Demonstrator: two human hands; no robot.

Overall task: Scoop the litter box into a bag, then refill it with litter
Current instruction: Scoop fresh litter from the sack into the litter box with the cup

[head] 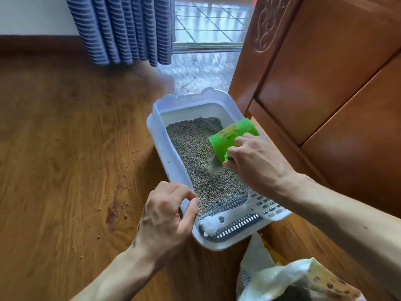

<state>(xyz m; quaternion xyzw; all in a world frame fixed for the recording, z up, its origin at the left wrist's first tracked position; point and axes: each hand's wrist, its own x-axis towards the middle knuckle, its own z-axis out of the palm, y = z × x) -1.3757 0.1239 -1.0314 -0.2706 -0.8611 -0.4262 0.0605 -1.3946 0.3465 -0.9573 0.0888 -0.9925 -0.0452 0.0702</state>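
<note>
On a wood-grain floor (65,148) of warm brown planks, with stray pellets scattered near its middle, a white litter box (158,131) lies lengthwise from near to far, its right side close against a carved reddish wooden cabinet (325,72). Far behind it a blue-and-white striped curtain (121,29) hangs to the left of a glass door (208,22), and pale glossy tiles (195,70) meet the wood there. Smooth, translucent plastic forms the box, a rounded rectangle with two small ear-like bumps on its far rim; inside lies a bed of grey-green granular litter (195,148), and a white slotted scoop (230,220) with a cat-shaped end rests at the near end over a dark grille. Gripping the near left rim, the left hand (165,222) has its fingers curled over the edge. Above the right side of the box, the right hand (253,161) clasps a bright green cup (232,137) tipped on its side, from which a thin stream of pellets falls onto the bed. At the near right stands a crinkled, open litter bag (282,276), pale with yellow print.
</note>
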